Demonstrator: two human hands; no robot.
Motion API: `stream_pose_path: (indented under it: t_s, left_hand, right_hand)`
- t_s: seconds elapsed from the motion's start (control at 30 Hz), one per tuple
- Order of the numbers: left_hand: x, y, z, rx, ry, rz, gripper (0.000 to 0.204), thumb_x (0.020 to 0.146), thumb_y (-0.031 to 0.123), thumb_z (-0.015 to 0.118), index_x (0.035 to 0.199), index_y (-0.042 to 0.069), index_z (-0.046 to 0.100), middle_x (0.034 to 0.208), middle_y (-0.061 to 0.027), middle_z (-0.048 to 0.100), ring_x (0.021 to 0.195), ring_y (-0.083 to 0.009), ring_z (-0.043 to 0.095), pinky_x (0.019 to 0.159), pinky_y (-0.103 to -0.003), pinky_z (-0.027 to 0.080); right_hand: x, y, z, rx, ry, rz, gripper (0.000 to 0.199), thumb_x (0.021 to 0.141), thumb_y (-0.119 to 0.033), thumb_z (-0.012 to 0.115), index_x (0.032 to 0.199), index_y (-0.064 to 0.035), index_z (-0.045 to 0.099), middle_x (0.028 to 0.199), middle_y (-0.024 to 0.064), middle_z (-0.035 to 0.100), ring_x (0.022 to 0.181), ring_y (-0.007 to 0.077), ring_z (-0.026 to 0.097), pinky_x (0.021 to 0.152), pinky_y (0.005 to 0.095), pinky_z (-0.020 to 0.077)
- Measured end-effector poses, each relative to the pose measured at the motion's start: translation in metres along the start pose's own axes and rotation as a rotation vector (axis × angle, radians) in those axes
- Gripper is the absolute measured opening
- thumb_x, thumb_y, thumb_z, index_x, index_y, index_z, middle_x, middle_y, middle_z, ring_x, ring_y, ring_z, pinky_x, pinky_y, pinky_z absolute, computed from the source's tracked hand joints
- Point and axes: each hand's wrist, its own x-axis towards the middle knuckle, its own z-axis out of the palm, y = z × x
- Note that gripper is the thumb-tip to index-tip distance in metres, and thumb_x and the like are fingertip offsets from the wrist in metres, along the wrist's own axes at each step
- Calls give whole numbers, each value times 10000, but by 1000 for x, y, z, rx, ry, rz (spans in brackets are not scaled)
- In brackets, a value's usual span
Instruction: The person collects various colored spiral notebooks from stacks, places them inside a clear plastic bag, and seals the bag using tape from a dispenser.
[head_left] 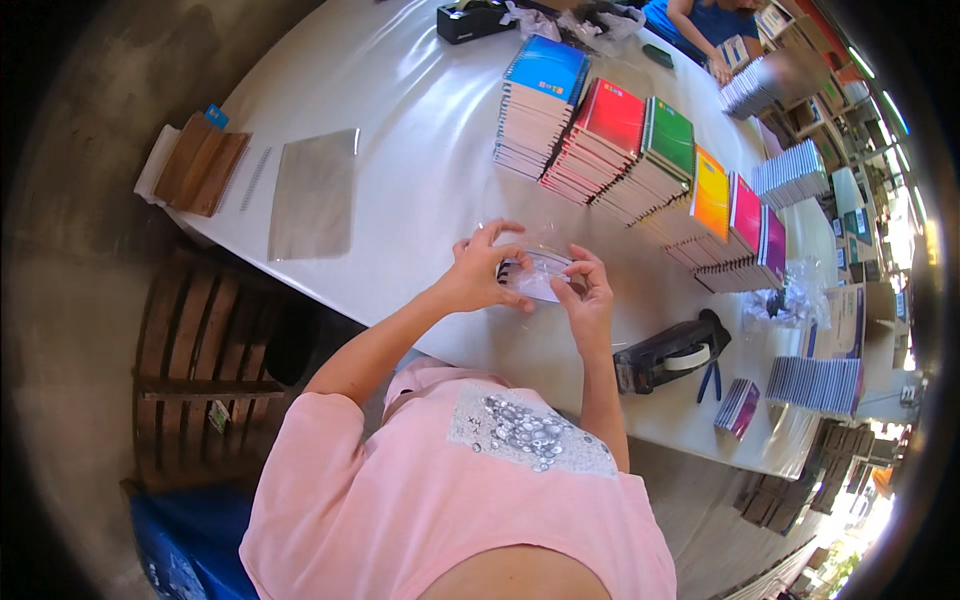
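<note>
Near the front edge of the table I have a small white spiral notebook (pixel 540 288) between my hands, its black coil at the left end. Glossy clear plastic film (pixel 545 240) shows around and beyond it. My left hand (pixel 482 270) curls its fingers and thumb about the coil end. At the other end my right hand (pixel 588 292) pinches with thumb and forefinger, other fingers raised; whether it grips paper or only film is hard to see.
Stacks of blue (pixel 545 65), red (pixel 610 115), green (pixel 668 135) and other coloured spiral notebooks stand beyond my hands. A black tape dispenser (pixel 660 360) and pliers (pixel 709 382) lie right. Leftward are a clear sheet (pixel 315 195) and brown boards (pixel 205 165). A co-worker's hand (pixel 720 68) handles notebooks far right.
</note>
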Motion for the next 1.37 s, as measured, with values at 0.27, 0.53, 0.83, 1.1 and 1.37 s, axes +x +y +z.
stream_pose_path:
  t_s: [0.27, 0.53, 0.83, 1.1, 1.37]
  left_hand:
    - [26, -10, 7, -354, -127, -229, 149, 704, 127, 766, 808, 43, 701, 763, -27, 661, 722, -108, 610, 677, -251, 478]
    - [28, -33, 2, -466, -126, -106, 244, 691, 122, 774, 909, 43, 696, 788, -46, 670, 706, -109, 600, 645, -257, 477]
    - [23, -24, 7, -373, -196, -349, 132, 725, 167, 732, 828, 84, 737, 833, -61, 688, 726, -116, 604, 660, -274, 481]
    - [8, -18, 6, 25, -42, -41, 232, 665, 255, 767, 854, 162, 670, 1013, 48, 636, 1263, -252, 347, 932, -453, 275]
    - [-19, -4, -1, 556, -57, 357, 481, 624, 297, 769, 1058, 168, 606, 1216, 38, 518, 1349, -266, 192, 925, -548, 228]
  right_hand:
    - [10, -28, 19, -25, -25, 48, 1148, 589, -45, 824, 1439, -139, 58, 1080, 148, 551, 991, 217, 559, 852, 318, 469]
    - [26, -34, 23, 90, -12, 108, 1014, 664, 14, 761, 1438, -93, 115, 874, 146, 621, 850, 184, 612, 757, 284, 490]
    - [32, -26, 9, -12, -107, 117, 611, 736, -61, 737, 1258, 36, 434, 884, 115, 660, 798, 116, 602, 734, 230, 470]
    - [34, -36, 11, -218, -180, 145, 92, 758, -37, 694, 849, -30, 686, 933, 58, 659, 768, 106, 594, 677, 226, 465]
    - [3, -64, 37, -1174, 5, -510, 147, 746, -74, 651, 863, -141, 710, 1305, 99, 464, 1259, 266, 369, 1016, 548, 257]
